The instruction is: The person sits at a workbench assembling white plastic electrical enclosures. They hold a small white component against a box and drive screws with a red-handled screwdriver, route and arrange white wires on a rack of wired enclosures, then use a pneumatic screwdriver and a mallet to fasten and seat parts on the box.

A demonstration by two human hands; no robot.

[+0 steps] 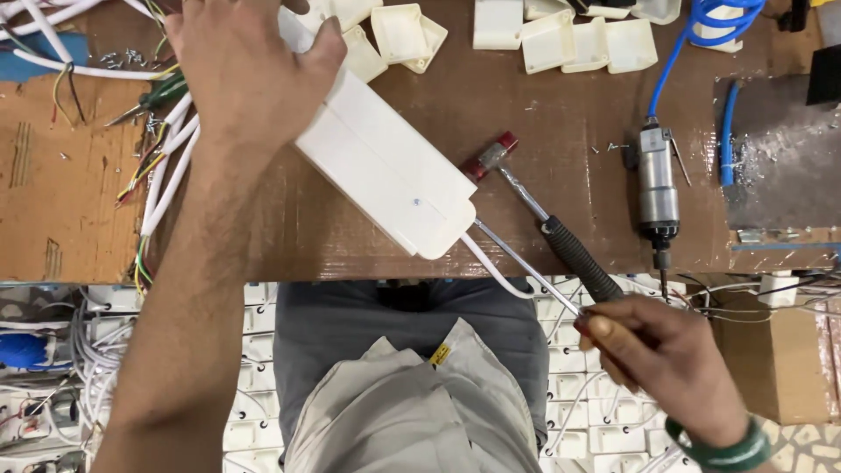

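Observation:
My left hand (236, 70) presses down on the far end of a long white plastic casing (385, 171) that lies slantwise on the brown table (350, 236). A white cable (495, 273) leaves the casing's near end. My right hand (666, 359) is off the table's front edge, shut on a screwdriver with a thin metal shaft (526, 267); its tip reaches the casing's near corner. A small hammer (526, 197) with a red-tipped head and a black grip lies beside that shaft, its grip ending close to my fingers.
Several white plastic covers (561, 39) sit at the back. A metal air-driven screwdriver (657, 184) on a blue hose (692, 35) lies at the right. Loose white cables with coloured wires (162, 166), green-handled pliers (162, 95) and small screws (123, 60) crowd the left.

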